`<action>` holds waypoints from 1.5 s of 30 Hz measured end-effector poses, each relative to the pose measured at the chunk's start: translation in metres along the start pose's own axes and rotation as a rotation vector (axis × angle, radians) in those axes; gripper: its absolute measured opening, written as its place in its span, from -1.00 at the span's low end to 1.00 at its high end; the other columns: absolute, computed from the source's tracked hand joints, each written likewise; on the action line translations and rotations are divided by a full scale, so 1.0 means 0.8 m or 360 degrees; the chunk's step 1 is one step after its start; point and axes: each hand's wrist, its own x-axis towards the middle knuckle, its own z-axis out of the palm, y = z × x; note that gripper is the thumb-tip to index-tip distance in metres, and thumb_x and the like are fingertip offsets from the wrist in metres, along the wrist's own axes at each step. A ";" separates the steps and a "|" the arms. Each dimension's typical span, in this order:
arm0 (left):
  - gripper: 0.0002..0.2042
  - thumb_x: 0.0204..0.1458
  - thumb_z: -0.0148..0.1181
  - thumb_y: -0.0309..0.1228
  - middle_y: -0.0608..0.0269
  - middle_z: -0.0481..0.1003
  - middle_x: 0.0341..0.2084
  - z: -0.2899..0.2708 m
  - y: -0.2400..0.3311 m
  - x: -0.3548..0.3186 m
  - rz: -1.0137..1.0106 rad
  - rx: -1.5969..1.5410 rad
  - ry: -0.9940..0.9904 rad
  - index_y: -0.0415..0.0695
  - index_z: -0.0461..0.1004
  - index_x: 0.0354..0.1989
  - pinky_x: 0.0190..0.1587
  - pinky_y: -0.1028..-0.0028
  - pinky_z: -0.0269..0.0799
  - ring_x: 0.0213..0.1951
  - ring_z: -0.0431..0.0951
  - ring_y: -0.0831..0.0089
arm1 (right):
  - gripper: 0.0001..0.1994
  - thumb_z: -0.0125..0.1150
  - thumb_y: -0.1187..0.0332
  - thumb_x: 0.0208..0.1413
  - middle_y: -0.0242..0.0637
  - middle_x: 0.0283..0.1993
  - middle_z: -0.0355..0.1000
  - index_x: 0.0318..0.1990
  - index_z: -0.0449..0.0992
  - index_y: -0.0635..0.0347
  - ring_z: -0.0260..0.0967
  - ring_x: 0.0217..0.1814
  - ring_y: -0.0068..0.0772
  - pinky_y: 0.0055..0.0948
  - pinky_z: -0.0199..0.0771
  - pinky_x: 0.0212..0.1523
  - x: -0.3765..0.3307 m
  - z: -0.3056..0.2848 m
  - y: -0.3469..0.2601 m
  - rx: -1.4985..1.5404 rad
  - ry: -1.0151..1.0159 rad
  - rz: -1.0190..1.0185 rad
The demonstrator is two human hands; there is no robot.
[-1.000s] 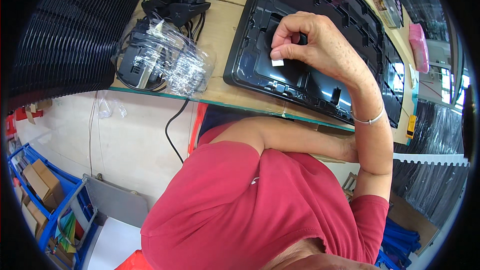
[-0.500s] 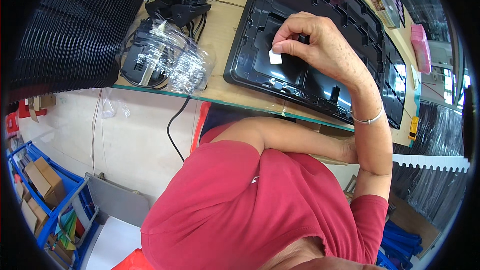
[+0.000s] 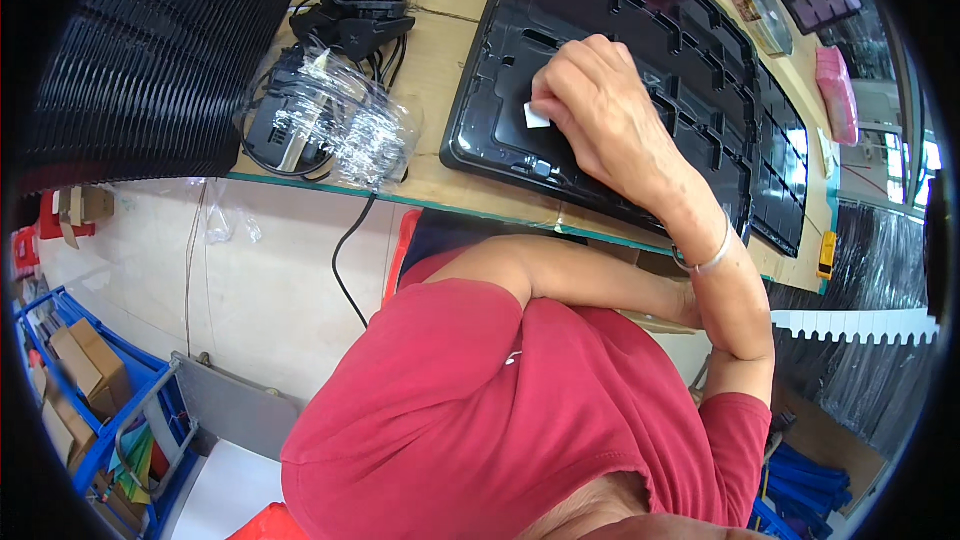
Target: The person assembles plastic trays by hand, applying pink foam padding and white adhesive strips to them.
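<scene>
My right hand (image 3: 600,110) is closed in a pinch on a small white square piece (image 3: 538,116). It hovers over, or touches, the near left part of a black moulded plastic tray (image 3: 500,130) with several recesses; which of the two I cannot tell. My left forearm (image 3: 600,280) crosses below the table edge toward the right. Behind my right arm the left hand (image 3: 688,302) disappears, its fingers hidden. A white strip with a toothed lower edge (image 3: 855,325) comes out on the other side of that arm; whether my left hand holds it is hidden.
Left on the wooden table (image 3: 435,50) lie a black device in clear plastic wrap (image 3: 350,130), a black strap bundle (image 3: 350,10) and cables. Tall stacked black trays (image 3: 160,70) stand farther left. Pink packages (image 3: 838,95) and a yellow cutter (image 3: 827,255) are at the right.
My right hand has moved slightly left and down with the white piece and turned, so its back faces up more. The left arm looks about the same.
</scene>
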 end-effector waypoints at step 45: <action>-0.38 -0.35 0.50 -0.28 0.09 0.28 -0.08 0.295 0.494 0.015 0.0481 0.5862 0.1455 -0.12 0.35 -0.05 0.07 0.17 0.15 0.02 0.26 0.12 | -0.48 0.09 0.40 0.01 -0.06 0.23 0.17 0.20 0.26 0.14 0.08 0.31 -0.06 -0.08 0.06 0.25 -0.041 -0.186 0.257 -0.2020 0.1194 0.1318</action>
